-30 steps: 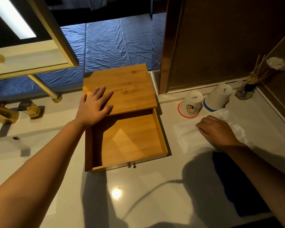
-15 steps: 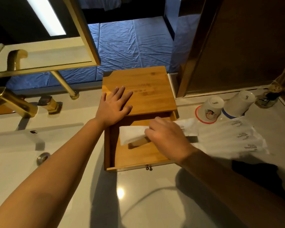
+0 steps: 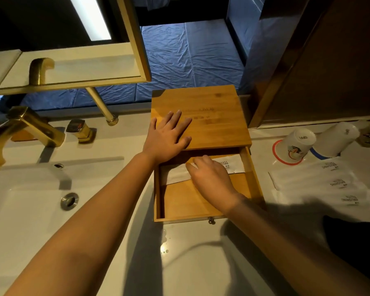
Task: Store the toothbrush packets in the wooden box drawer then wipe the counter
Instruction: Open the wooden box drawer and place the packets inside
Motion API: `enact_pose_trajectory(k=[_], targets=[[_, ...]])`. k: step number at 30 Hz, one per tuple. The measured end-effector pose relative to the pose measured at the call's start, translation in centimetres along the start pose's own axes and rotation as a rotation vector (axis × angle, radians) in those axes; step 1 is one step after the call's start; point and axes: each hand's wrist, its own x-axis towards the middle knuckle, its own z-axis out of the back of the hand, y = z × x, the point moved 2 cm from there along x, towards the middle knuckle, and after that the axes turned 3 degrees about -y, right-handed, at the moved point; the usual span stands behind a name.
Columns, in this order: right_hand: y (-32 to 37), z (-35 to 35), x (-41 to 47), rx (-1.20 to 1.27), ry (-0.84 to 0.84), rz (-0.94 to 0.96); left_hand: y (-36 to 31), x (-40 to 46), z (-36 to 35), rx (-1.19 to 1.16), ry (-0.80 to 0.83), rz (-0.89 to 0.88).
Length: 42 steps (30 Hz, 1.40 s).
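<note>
A single wide-angle head-worn camera looks forward and steeply down from close above the white surface point(image 3: 192, 263), both forearms reaching in from the bottom edge.

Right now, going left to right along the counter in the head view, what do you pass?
Gold faucet → drain → wooden box with its open drawer → red-rimmed cup → blue-rimmed cup.

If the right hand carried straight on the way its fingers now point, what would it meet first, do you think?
Probably the underside or front edge of the wooden box top. The right hand points toward the drawer back, pressing a toothbrush packet there; depth is unclear.
</note>
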Motion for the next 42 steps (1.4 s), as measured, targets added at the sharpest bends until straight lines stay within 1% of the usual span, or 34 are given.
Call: enact_pose_trajectory(k=[3, 5, 7, 9, 12, 16, 24, 28, 32, 33, 34, 36, 37, 42], targets=[[0.2, -0.3, -1.4, 0.077, 0.212, -0.113, 0.0, 0.0, 0.0, 0.001, 0.003, 0.004], [0.0, -0.7, -2.0, 0.067, 0.367, -0.114, 0.0, 0.1, -0.1, 0.004, 0.001, 0.007], [-0.3, -1.1, -2.0, 0.077, 0.426, -0.102, 0.0, 0.1, -0.2, 0.001, 0.002, 0.006], [-0.7, -1.5, -1.8, 0.090, 0.428, -0.098, 0.1, 0.1, -0.2, 0.001, 0.004, 0.006], [-1.0, -2.6, -1.4, 0.123, 0.386, -0.120, 0.0, 0.1, -0.2, 0.001, 0.001, 0.007], [-1.8, -3.3, 0.0, 0.170, 0.286, -0.141, 0.1, 0.1, -0.1, 0.006, -0.005, 0.003], [-2.9, -4.0, 0.9, 0.162, 0.208, -0.097, 0.1, 0.1, -0.1, 0.001, -0.005, 0.004], [-2.7, -2.5, 0.2, 0.214, 0.167, -0.075, 0.0, 0.0, -0.1, -0.004, -0.005, 0.003], [-3.4, 0.5, -2.3, 0.356, 0.107, -0.057, 0.1, 0.0, 0.0, -0.002, 0.008, 0.007], [-4.0, 1.4, -3.5, 0.389, 0.051, -0.051, 0.1, 0.0, -0.1, -0.004, 0.015, 0.009], [-4.7, 2.2, -4.8, 0.403, -0.054, -0.034, 0.1, 0.0, 0.0, -0.006, 0.020, 0.011], [-6.6, 2.9, -7.7, 0.357, -0.269, -0.026, 0.1, 0.0, 0.0, -0.002, 0.026, 0.016], [-7.7, 2.8, -9.1, 0.320, -0.307, -0.058, 0.1, -0.1, 0.1, 0.003, 0.025, 0.017], [-14.8, 1.0, -16.1, 0.228, -0.216, -0.330, 0.1, -0.1, 0.0, 0.014, 0.028, 0.017]])
